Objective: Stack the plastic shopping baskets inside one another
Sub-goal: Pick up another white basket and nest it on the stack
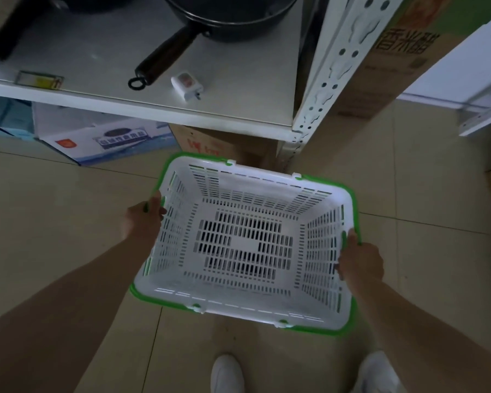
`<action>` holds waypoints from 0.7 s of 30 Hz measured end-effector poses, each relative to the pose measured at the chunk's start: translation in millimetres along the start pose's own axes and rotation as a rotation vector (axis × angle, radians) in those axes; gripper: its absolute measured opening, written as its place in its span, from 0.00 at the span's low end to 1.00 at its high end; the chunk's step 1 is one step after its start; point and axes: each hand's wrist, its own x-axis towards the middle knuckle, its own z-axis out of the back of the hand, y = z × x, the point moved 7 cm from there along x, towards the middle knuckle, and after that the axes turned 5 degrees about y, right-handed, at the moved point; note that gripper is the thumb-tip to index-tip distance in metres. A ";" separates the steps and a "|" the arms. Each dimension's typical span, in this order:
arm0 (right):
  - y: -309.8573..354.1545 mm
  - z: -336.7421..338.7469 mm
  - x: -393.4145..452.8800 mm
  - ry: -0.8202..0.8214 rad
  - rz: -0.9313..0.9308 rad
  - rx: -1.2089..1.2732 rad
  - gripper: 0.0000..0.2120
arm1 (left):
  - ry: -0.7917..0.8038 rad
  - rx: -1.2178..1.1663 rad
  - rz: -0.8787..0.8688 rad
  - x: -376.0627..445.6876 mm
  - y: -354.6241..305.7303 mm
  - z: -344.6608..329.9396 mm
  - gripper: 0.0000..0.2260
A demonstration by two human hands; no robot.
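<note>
At the far left, on the shelf (233,109), the handle of a dark pan (9,32) lies across the grey board, and a small yellow label (40,80) sits near the shelf's front edge. Under the shelf, a white and blue box (102,143) stands on the tiled floor (54,208).

The left hand (143,219) closes on the left rim of the basket (247,245), thumb over the top edge and the fingers hidden on the outer side. The basket is white with slotted walls and floor and a green band around its rim. It is held open side up above the floor, just in front of the shelf, and it looks empty. Whether another basket sits beneath it cannot be told.

Above the basket, on the shelf, a black wok (230,15) rests with its long handle pointing toward the front edge, a metal ring at its tip. Just beside that ring lies a small white plug (186,84). A brown carton (207,143) stands below the shelf behind the basket.

The right hand (359,262) grips the right rim, with fingers curled over the green edge. Beyond it rises the white slotted post (335,69) of the shelf, with a tall carton (394,61) beside it. At the bottom edge, two white shoes (227,374) stand on the tiles.
</note>
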 end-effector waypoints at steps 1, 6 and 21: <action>-2.5 -3.2 3.0 0.004 0.003 -0.007 0.36 | -0.017 0.021 -0.007 1.1 3.4 -0.8 0.22; -5.6 -9.9 10.4 -0.012 0.058 -0.011 0.36 | -0.070 0.032 -0.009 5.7 16.5 -5.0 0.23; -12.0 -2.0 4.8 -0.238 0.221 -0.281 0.24 | -0.264 -0.011 -0.080 -9.4 16.0 -3.6 0.11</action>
